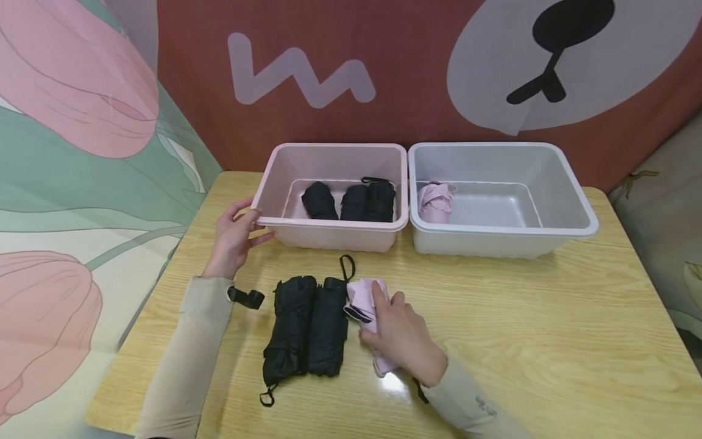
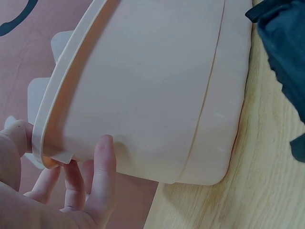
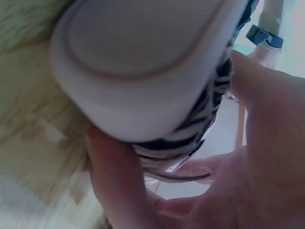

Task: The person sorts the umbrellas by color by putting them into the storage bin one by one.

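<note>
My right hand (image 1: 403, 335) grips a folded pink umbrella (image 1: 364, 295) on the table; its pale rounded handle end (image 3: 133, 95) fills much of the right wrist view, with fingers wrapped around its side. At the near left corner of a pink plastic bin (image 1: 329, 236), my left hand (image 1: 231, 239) pinches the rim, thumb over it and fingers beneath, as the left wrist view shows. Two folded black umbrellas lie side by side left of the pink one: a left black umbrella (image 1: 290, 323) and a right black umbrella (image 1: 328, 329), both with wrist loops.
Inside the pink bin lie three black folded umbrellas (image 1: 320, 201). A grey bin (image 1: 504, 242) stands beside it on the right, holding one pink folded umbrella (image 1: 436, 204) at its left end. Both bins stand at the wooden table's (image 1: 521, 341) back edge, before a printed cloth (image 1: 406, 73).
</note>
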Action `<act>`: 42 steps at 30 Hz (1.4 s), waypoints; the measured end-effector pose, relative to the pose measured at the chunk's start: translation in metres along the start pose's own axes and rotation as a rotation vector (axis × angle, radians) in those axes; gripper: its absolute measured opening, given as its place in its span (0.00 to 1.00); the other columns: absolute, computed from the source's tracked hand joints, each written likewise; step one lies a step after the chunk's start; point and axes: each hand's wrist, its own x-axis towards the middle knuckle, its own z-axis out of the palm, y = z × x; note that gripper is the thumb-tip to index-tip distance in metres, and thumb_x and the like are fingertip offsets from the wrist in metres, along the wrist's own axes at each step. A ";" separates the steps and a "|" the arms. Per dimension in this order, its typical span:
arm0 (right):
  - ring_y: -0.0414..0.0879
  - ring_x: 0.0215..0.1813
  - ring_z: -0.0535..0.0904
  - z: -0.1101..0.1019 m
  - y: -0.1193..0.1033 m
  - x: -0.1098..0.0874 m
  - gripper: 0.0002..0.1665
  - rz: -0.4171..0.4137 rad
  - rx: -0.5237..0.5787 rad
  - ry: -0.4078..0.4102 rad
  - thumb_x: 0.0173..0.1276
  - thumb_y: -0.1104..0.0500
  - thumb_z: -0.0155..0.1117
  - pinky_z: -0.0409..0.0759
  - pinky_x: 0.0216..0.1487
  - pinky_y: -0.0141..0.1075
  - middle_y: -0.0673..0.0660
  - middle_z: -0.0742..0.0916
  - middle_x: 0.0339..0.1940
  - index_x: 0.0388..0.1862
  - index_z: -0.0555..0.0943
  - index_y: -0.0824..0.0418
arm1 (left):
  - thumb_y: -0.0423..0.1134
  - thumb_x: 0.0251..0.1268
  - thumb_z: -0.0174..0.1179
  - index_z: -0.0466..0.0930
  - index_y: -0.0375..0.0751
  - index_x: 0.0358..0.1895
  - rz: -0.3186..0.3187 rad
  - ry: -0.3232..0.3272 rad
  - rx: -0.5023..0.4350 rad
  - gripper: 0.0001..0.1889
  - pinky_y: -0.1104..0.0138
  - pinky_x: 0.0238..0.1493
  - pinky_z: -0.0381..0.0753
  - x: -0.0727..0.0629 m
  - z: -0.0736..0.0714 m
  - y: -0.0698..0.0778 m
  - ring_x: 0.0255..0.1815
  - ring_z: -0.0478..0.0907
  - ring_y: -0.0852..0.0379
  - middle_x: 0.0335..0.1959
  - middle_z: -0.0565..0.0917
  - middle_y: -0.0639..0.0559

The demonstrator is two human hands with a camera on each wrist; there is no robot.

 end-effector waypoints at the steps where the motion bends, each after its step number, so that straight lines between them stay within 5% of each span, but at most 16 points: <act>1: 0.50 0.29 0.71 0.001 0.000 0.000 0.59 0.000 -0.004 0.003 0.51 0.39 0.70 0.68 0.18 0.37 0.67 0.76 0.41 0.76 0.55 0.55 | 0.38 0.68 0.56 0.68 0.51 0.65 -0.001 0.000 0.000 0.22 0.63 0.35 0.87 0.000 0.000 0.000 0.38 0.79 0.56 0.54 0.74 0.48; 19: 0.49 0.26 0.73 -0.008 0.013 0.003 0.58 0.015 0.183 -0.004 0.47 0.45 0.72 0.69 0.20 0.36 0.62 0.77 0.42 0.76 0.55 0.50 | 0.37 0.68 0.56 0.69 0.51 0.64 0.001 0.003 0.003 0.21 0.63 0.35 0.87 0.000 0.000 -0.001 0.38 0.78 0.56 0.54 0.74 0.49; 26: 0.48 0.34 0.75 -0.019 0.019 -0.002 0.58 0.017 0.271 0.020 0.48 0.47 0.71 0.73 0.27 0.35 0.61 0.79 0.48 0.77 0.54 0.47 | 0.38 0.68 0.56 0.69 0.52 0.64 -0.002 -0.001 0.002 0.21 0.63 0.36 0.87 0.000 0.000 -0.001 0.39 0.78 0.55 0.56 0.74 0.48; 35: 0.53 0.53 0.78 -0.049 0.028 -0.018 0.55 -0.073 0.340 0.080 0.54 0.49 0.70 0.81 0.47 0.47 0.61 0.77 0.63 0.78 0.52 0.48 | 0.37 0.68 0.55 0.68 0.51 0.63 0.004 -0.012 -0.007 0.21 0.63 0.35 0.87 0.000 0.001 0.000 0.38 0.79 0.57 0.58 0.73 0.47; 42: 0.50 0.46 0.81 -0.069 0.032 -0.029 0.55 -0.133 0.460 0.096 0.57 0.53 0.71 0.84 0.40 0.39 0.64 0.79 0.59 0.78 0.51 0.51 | 0.38 0.68 0.56 0.68 0.52 0.64 -0.006 -0.004 0.003 0.22 0.63 0.35 0.87 0.001 0.000 -0.001 0.40 0.78 0.56 0.59 0.73 0.46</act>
